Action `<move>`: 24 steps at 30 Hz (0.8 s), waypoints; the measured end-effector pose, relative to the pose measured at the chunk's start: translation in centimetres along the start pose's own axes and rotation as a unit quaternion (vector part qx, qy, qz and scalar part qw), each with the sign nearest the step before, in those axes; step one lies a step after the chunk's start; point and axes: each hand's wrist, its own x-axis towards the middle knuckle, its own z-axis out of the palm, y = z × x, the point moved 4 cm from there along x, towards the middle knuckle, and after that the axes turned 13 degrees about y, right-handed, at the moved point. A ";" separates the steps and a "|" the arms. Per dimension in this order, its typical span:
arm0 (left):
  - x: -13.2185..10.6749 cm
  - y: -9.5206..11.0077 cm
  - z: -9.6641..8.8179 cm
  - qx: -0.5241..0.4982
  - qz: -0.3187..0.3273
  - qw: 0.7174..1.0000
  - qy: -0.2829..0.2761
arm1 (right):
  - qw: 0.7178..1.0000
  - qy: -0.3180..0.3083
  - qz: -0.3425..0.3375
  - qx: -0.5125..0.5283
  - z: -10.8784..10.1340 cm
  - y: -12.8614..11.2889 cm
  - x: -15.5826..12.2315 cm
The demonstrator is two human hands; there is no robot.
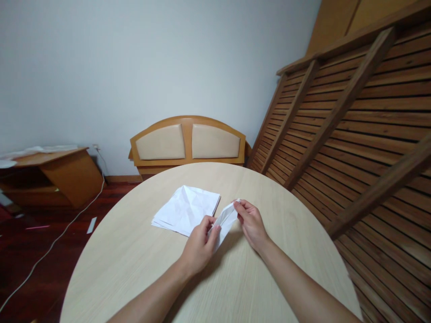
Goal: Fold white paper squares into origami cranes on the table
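Note:
A folded piece of white paper (226,220) is held between my two hands, raised a little over the round table (269,278). My left hand (201,240) pinches its lower left end between thumb and fingers. At the upper right tip, my right hand (251,223) grips the paper with thumb and fingertips. Just left of and beyond my left hand lies a small stack of creased white paper sheets (186,208), loosely aligned, with fold lines across the top sheet.
Beyond the table stands a wooden headboard (188,165) with two cream panels against the wall. A slatted wooden frame (336,125) leans along the right. On the left are a low wooden desk (72,175) and a white cable (63,235) across the dark floor.

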 end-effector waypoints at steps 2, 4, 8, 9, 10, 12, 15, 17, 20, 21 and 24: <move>0.1 -0.1 0.1 -0.005 -0.002 1.000 -0.001 | 1.000 0.004 -0.012 0.000 -0.1 0.0 0.1; 0.2 -0.2 0.2 -0.025 -0.009 1.000 0.007 | 1.000 0.002 -0.025 -0.005 0.0 -0.1 0.0; 0.4 -0.3 0.2 -0.064 -0.025 0.997 0.036 | 0.997 0.000 -0.065 -0.041 0.2 -0.4 -0.3; 0.4 -0.4 0.2 -0.072 -0.037 0.996 0.042 | 0.996 0.001 -0.071 -0.049 0.3 -0.5 -0.4; 0.3 -0.4 0.2 -0.079 -0.052 0.995 0.044 | 0.996 0.003 -0.075 -0.053 0.3 -0.5 -0.4; 0.2 -0.4 0.2 -0.092 -0.080 0.992 0.045 | 0.996 0.007 -0.074 -0.053 0.2 -0.5 -0.3; 0.0 -0.1 0.1 -0.096 -0.083 0.991 0.049 | 0.998 -0.008 -0.058 -0.024 0.3 -0.4 -0.4; 0.0 0.3 -0.1 -0.098 -0.069 0.990 0.068 | 0.997 -0.067 -0.035 0.005 0.9 -0.3 -1.0; 0.2 0.7 -0.8 -0.113 -0.049 0.986 0.117 | 0.982 -0.189 0.010 0.022 2.2 0.1 -2.7; 0.3 0.7 -1.0 -0.120 -0.045 0.983 0.130 | 0.977 -0.211 0.020 0.020 2.5 0.3 -3.1; 0.5 0.5 -1.2 -0.136 -0.062 0.977 0.150 | 0.977 -0.210 0.032 0.014 2.8 0.6 -3.7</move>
